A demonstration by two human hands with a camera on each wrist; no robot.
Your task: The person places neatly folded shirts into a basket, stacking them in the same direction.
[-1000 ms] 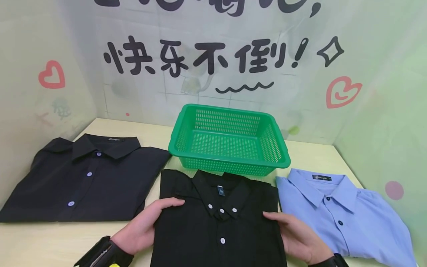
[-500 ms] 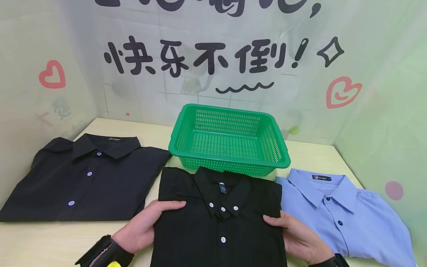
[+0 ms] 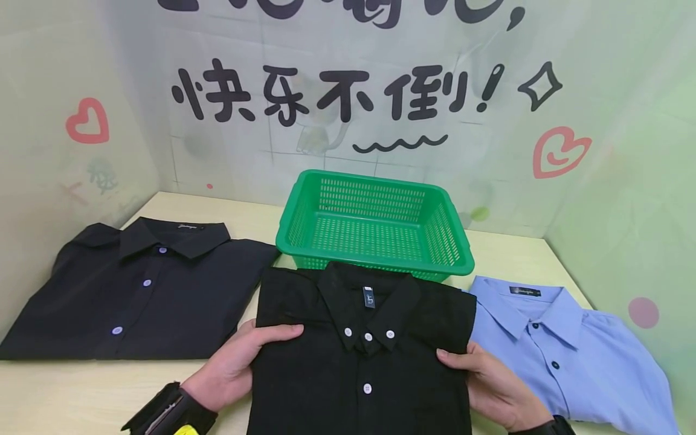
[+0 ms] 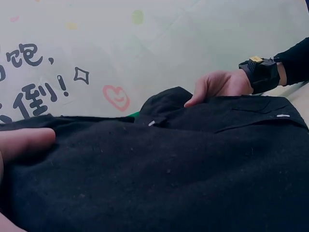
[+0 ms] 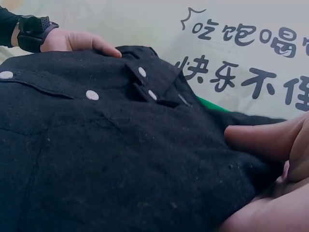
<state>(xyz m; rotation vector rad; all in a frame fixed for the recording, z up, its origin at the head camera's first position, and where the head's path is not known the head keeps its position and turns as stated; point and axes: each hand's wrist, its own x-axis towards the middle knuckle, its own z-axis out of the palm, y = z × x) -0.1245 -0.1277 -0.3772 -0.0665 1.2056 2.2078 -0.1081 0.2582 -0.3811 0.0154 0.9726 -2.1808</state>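
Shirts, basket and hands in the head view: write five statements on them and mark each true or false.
1. The left hand and the right hand both hold the middle shirt. True.
2. The middle shirt's buttons are red. False: those in view are white.
3. The light blue shirt lies on the person's right. True.
4. The green basket stands beyond the middle shirt. True.
5. The light blue shirt lies inside the green basket. False: it lies on the table.

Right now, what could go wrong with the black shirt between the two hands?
The left hand and right hand grip the black shirt only at its sides, so its middle might sag and crease. In the head view, it overlaps the green basket and could snag there.
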